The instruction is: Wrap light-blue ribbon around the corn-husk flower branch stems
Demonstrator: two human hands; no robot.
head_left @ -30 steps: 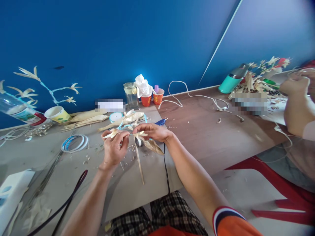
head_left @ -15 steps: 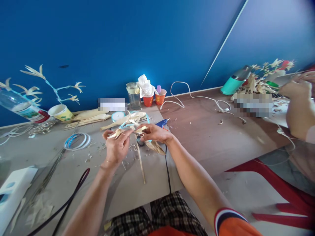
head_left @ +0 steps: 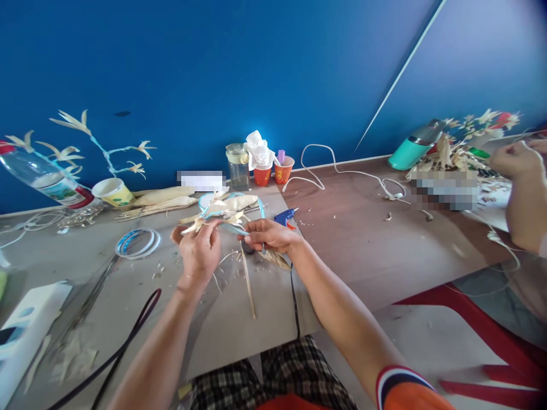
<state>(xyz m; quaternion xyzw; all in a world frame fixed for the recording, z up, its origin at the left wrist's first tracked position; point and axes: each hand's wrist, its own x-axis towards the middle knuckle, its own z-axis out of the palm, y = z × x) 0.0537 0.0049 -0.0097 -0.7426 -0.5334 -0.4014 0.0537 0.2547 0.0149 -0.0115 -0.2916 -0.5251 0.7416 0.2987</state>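
Newly stretched, blue ribbon (head_left: pixel 234 228) spans 2 hands: left hand (head_left: pixel 197 251) pinches the light, brittle husk flower (head_left: pixel 193 226), best gripped at its base, while right hand (head_left: pixel 268 235) pinches the ribbon.

Bright even daylight, soft shadows under forearms; wide-angle bending at edges, corners dim, far right blurred.

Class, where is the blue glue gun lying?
Head view, near centre: the glue gun lies on the table just beyond the right hand, before the orange cups.
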